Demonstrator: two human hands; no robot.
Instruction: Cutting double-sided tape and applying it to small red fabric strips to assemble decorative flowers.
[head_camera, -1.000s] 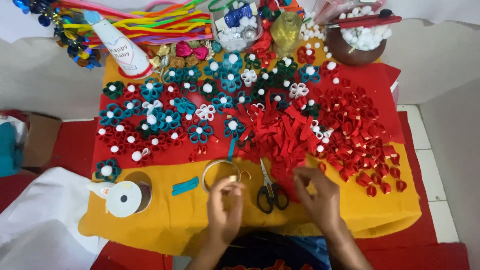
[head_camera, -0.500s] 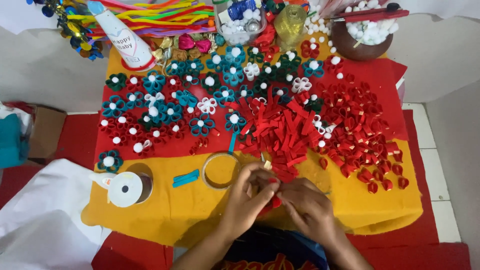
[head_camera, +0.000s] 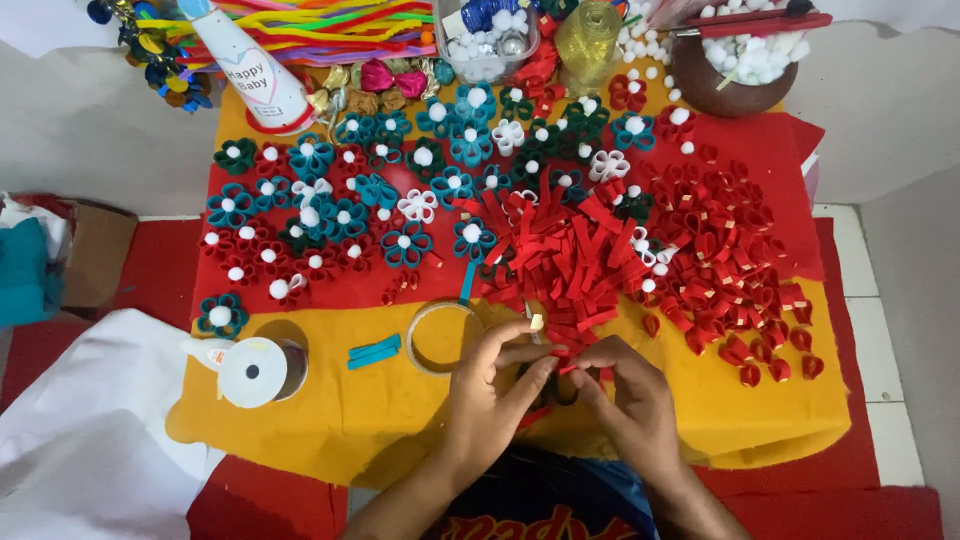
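Note:
My left hand (head_camera: 492, 396) and my right hand (head_camera: 625, 398) meet at the front of a low table covered in red and yellow cloth (head_camera: 330, 420). Together their fingertips pinch a small red felt strip (head_camera: 566, 368). Just beyond them lies a heap of cut red strips (head_camera: 565, 255). The scissors under my hands are almost fully hidden. A clear tape ring (head_camera: 438, 335) sits just left of my left hand.
Many teal, red and white felt flowers (head_camera: 310, 215) cover the table's left and middle. Folded red petals (head_camera: 735, 260) fill the right. A white tape roll (head_camera: 255, 370), two teal strips (head_camera: 374, 351), a party cone (head_camera: 248, 70), a brown bowl (head_camera: 725, 80), a cardboard box (head_camera: 95, 250).
My hands have come together over the scissors, picked up a red strip from the heap's edge and now pinch it between them. The view has shifted slightly.

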